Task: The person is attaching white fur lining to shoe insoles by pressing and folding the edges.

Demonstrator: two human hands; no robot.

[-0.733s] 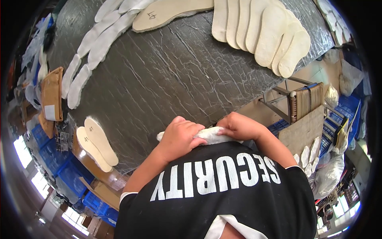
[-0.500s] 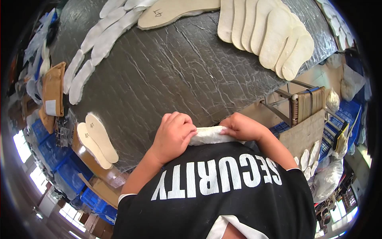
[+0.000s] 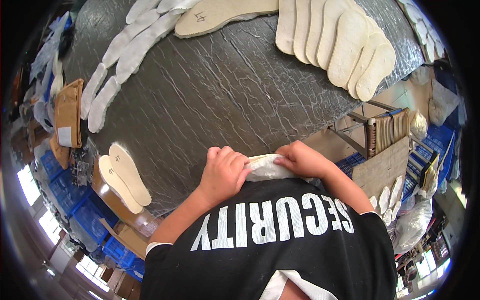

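A white fluffy insole (image 3: 270, 170) is held close to my shirt, just over the near table edge. My left hand (image 3: 223, 170) is closed on its left end, fingers curled over the top. At the other end my right hand (image 3: 302, 159) pinches it, thumb on the fluffy side. A beige edge shows along the top; whether it is one insole or two pressed together I cannot tell. On the table's left corner lie two beige insoles (image 3: 131, 172) with handwritten marks, apart from my hands.
The table (image 3: 210, 100) has a dark, wrinkled covering. Fanned beige insoles (image 3: 348, 47) lie at the far right, a larger beige insole (image 3: 220, 15) at the far middle, white fluffy ones (image 3: 142, 47) at far left. Right of the table stands a woven stool (image 3: 388, 132); blue crates (image 3: 62, 182) stand left.
My left hand has shifted slightly to the right and tilted. The insole between my hands now bows up a little more, and its beige upper edge shows more.
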